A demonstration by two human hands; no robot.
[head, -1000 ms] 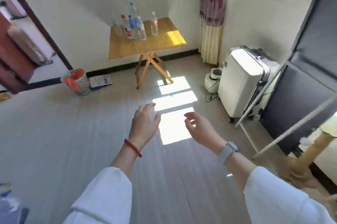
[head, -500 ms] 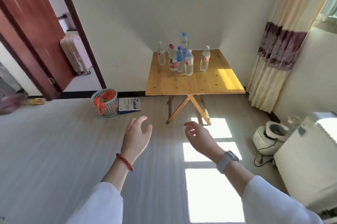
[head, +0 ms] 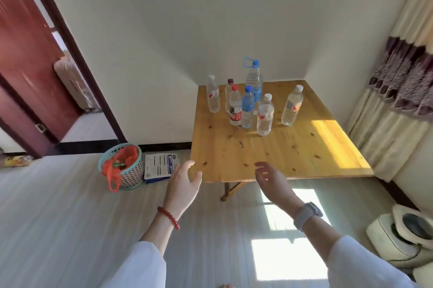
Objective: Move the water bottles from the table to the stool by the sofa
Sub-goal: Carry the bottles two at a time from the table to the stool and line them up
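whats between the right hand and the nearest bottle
Only bare wooden table top lies between the right hand and the nearest bottle, seen in the head view.

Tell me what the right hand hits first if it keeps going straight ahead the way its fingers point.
Probably the near edge of the square wooden table: the open right hand points up and forward at it, short of the clear plastic water bottles. Depth is unclear.

You see a honey-yellow pine table [head: 281, 154] with dark knots, and clear bottles [head: 264, 115] on it with white, red and blue caps. The tallest bottle [head: 253, 81] has a blue label. The teal basket [head: 131, 170] holds an orange-red bag [head: 112, 170]. The curtain [head: 398, 90] is cream with a purple patterned band. Your left wrist carries a red bead bracelet [head: 168, 217], your right a grey watch [head: 307, 215].
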